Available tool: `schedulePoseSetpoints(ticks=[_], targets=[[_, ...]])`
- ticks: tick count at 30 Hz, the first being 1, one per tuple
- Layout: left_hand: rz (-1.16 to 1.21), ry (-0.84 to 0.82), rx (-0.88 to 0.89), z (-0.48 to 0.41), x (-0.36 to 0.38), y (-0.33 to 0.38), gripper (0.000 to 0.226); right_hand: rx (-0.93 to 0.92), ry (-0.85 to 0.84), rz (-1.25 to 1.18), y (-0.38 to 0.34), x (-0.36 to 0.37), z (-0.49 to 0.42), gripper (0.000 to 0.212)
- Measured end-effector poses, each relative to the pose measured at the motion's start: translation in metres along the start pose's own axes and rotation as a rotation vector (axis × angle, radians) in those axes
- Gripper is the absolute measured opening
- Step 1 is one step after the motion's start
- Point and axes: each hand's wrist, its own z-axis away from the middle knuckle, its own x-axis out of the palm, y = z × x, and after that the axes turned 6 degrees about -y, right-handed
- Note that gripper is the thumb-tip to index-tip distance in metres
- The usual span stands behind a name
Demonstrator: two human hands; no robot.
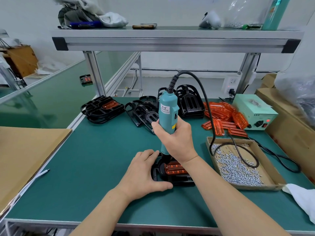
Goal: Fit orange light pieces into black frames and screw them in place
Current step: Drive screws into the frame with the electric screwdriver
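Screwdriver (167,108), gripped by right hand (175,138), meets frame (179,181) under flat left hand (143,174); seemingly early, as many empty frames (190,101) and pieces (221,114) lie loose.

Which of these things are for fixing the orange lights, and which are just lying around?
For the job: electric screwdriver, black frame under it, orange light piece in it, spare black frames, loose orange pieces, box of screws.
Lying about: phone and bundled clothes on the shelf, white pen, cardboard sheet.

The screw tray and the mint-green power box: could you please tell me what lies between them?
In the head view, loose orange light pieces and a black cable lie between them on the green mat.
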Motion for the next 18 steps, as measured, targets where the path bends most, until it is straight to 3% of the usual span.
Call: schedulePoseSetpoints(ticks=[10, 18], targets=[[-0.003, 0.019, 0.020, 0.000, 0.000, 0.001, 0.113, -0.067, -0.058, -0.008, -0.015, -0.002, 0.003, 0.028], [-0.020, 0.026, -0.001, 0.000, 0.003, -0.003, 0.125, 0.021, 0.161, -0.114, -0.008, -0.036, -0.025, 0.015]])
